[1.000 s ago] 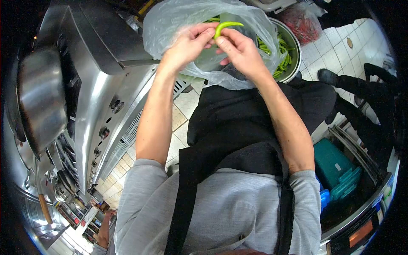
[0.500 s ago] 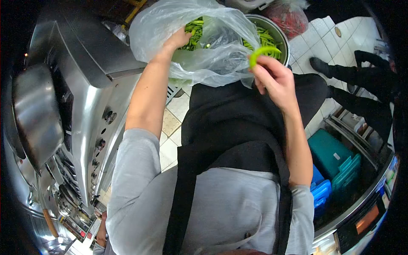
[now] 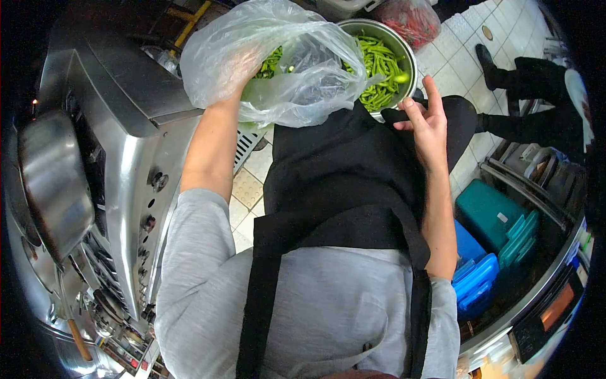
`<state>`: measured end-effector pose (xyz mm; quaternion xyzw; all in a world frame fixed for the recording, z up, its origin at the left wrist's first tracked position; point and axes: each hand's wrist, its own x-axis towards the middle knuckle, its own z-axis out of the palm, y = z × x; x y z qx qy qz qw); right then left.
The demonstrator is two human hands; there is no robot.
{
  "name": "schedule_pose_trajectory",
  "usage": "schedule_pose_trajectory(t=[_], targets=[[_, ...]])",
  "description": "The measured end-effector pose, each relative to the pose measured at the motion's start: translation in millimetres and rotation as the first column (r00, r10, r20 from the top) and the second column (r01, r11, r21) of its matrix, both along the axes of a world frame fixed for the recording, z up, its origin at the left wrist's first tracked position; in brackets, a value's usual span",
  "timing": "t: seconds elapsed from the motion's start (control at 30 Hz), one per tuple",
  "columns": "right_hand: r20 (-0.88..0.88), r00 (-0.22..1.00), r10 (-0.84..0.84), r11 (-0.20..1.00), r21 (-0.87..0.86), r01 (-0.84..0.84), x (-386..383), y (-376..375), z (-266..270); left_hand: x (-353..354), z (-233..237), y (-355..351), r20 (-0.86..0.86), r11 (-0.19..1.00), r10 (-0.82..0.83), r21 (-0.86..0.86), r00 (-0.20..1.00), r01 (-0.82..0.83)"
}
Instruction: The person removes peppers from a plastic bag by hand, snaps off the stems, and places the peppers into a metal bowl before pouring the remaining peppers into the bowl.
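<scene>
A clear plastic bag (image 3: 208, 69) holding green chili peppers (image 3: 270, 65) is open in front of me. My left hand (image 3: 243, 63) reaches into its left side; plastic covers the fingers, so their grip cannot be made out. Right of the bag stands a metal bowl (image 3: 409, 55) with many whole green chilies (image 3: 377, 62) in it. My right hand (image 3: 429, 123) is just outside the near right rim of the bowl, index finger stretched out, holding nothing. One blurred green chili (image 3: 402, 78) shows between that hand and the pile, over the bowl's right side.
A stainless steel stove (image 3: 126, 158) with knobs runs along my left, with a large wok (image 3: 57, 183) on it. Behind the bowl lies a bag of red items (image 3: 410, 24). Another person's legs (image 3: 524, 126) are at the right, near teal (image 3: 492, 211) and blue containers (image 3: 473, 281).
The green chili has left my right hand and is now over the bowl. That hand has drawn back and its fingers have opened. My left hand has gone further under the plastic.
</scene>
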<state>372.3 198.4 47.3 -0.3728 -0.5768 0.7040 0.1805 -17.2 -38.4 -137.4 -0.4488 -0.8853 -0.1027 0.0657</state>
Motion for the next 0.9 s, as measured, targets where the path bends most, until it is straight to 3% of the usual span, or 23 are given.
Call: schedule_pose_trajectory(t=[0.1,0.27,0.3,0.37,0.4,0.47,0.53,0.67,0.73,0.8,0.83,0.87,0.9], targets=[[-0.026,0.999,-0.034,0.999,0.006,0.034,-2.4,0.2,-0.7,-6.9,-25.6,-3.1,-0.041,0.991,-0.03,0.131,0.999,0.036],[-0.115,0.993,-0.01,0.999,0.036,0.015,2.9,1.7,8.5,63.8,78.1,11.7,0.338,0.902,0.115,0.358,0.934,-0.241],[-0.112,0.994,-0.002,1.0,0.024,0.005,2.2,0.2,10.5,78.4,100.6,13.6,0.331,0.903,0.123,0.353,0.936,-0.244],[-0.127,0.989,0.077,0.997,0.011,-0.076,-1.1,-2.5,8.2,115.1,145.3,18.1,0.676,0.773,0.173,0.358,0.717,-0.524],[-0.14,0.979,0.151,0.988,0.007,-0.151,-3.0,-3.8,7.6,135.1,168.9,18.2,0.672,0.77,0.185,0.355,0.717,-0.531],[-0.141,0.95,0.28,0.96,0.063,-0.274,-10.1,-12.5,8.1,171.5,209.9,17.1,0.935,0.631,-0.101,0.325,0.341,-0.705],[-0.124,0.921,0.369,0.928,0.096,-0.359,-17.3,-26.2,14.7,194.7,228.5,12.0,0.901,0.699,-0.151,0.388,0.407,-0.6],[-0.034,0.833,0.552,0.758,0.437,-0.484,-24.5,-39.0,26.4,222.6,266.0,8.7,0.827,0.749,-0.182,0.468,0.532,-0.469],[-0.01,0.815,0.58,0.717,0.482,-0.504,-23.6,-42.1,32.7,227.5,277.3,6.9,0.826,0.738,-0.212,0.485,0.522,-0.469],[-0.011,0.781,0.624,0.65,0.562,-0.511,-22.0,-45.6,39.2,229.8,285.3,5.5,0.646,0.718,-0.209,0.611,0.734,-0.333],[-0.015,0.771,0.637,0.672,0.5,-0.546,-20.0,-47.5,42.2,230.2,291.2,4.9,0.565,0.734,-0.172,0.62,0.807,-0.278],[-0.017,0.769,0.638,0.671,0.502,-0.546,-19.9,-48.6,43.5,230.0,293.7,5.0,0.562,0.733,-0.171,0.621,0.809,-0.277],[-0.047,0.777,0.628,0.683,0.512,-0.521,-19.8,-49.7,44.4,230.5,295.4,5.4,0.518,0.62,-0.213,0.727,0.828,-0.296]])
